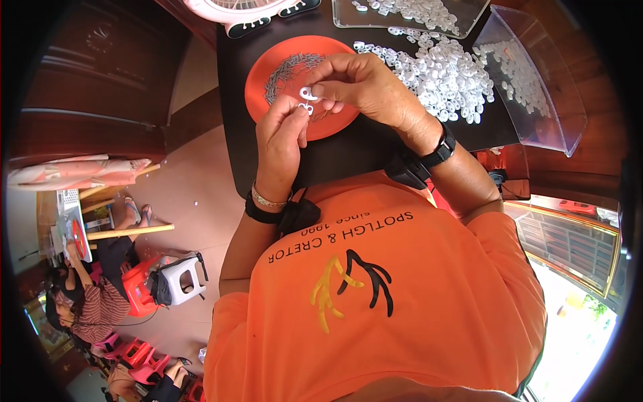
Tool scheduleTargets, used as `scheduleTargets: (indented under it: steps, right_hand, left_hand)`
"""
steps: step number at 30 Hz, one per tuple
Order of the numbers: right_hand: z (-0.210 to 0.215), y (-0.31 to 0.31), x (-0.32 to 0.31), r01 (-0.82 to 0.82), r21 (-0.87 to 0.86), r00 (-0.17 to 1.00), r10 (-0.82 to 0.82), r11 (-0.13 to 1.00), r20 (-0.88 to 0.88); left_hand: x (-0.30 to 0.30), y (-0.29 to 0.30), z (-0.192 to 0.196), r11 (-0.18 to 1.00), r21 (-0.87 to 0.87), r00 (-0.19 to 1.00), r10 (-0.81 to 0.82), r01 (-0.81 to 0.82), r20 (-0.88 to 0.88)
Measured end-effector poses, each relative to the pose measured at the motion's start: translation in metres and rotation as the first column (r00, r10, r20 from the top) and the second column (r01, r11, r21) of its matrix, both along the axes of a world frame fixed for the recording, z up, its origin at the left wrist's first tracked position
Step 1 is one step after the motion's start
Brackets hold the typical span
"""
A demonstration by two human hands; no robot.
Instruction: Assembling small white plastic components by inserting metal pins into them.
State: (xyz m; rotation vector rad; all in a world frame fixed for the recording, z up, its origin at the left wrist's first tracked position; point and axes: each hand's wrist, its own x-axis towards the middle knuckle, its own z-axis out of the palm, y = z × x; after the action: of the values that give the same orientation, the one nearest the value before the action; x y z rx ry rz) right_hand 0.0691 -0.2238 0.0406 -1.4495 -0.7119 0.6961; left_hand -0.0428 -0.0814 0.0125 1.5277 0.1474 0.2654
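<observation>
Over an orange-red round plate [256, 100], my two hands are brought close together. In the fingertips of my left hand [280, 130] is a small white plastic clip [306, 108] with rounded loops. Another white plastic clip [308, 94], with a hole in it, is pinched between the thumb and forefinger of my right hand [358, 86]. The two clips are very near each other; whether they touch I cannot tell. Thin grey nails [284, 72] lie in a curved heap on the plate, partly hidden behind my hands.
A heap of white clips [445, 80] spreads over the dark table [328, 161] right of the plate. Clear plastic trays stand behind it [402, 27] and at the right [562, 127], holding more clips. A pink-white fan [241, 10] is at the back. People sit among stools [179, 280] on the left.
</observation>
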Motion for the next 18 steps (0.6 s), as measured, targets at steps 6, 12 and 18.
scheduleTargets:
  steps: [6,12,18]
  right_hand:
    - [0.001,0.0,-0.005,0.014,0.009,0.995,-0.015,1.0,0.094]
    - [-0.003,0.0,-0.009,-0.009,0.019,0.982,0.006,1.0,0.187]
    - [-0.005,0.0,-0.018,0.042,-0.005,0.936,-0.037,0.999,0.351]
  left_hand:
    - [-0.001,-0.001,-0.002,1.0,-0.004,1.0,-0.003,0.003,-0.007]
    - [0.001,0.0,-0.006,1.0,-0.015,1.0,-0.008,0.008,0.026]
    - [0.002,-0.001,-0.008,0.997,-0.078,0.999,0.02,-0.017,0.032]
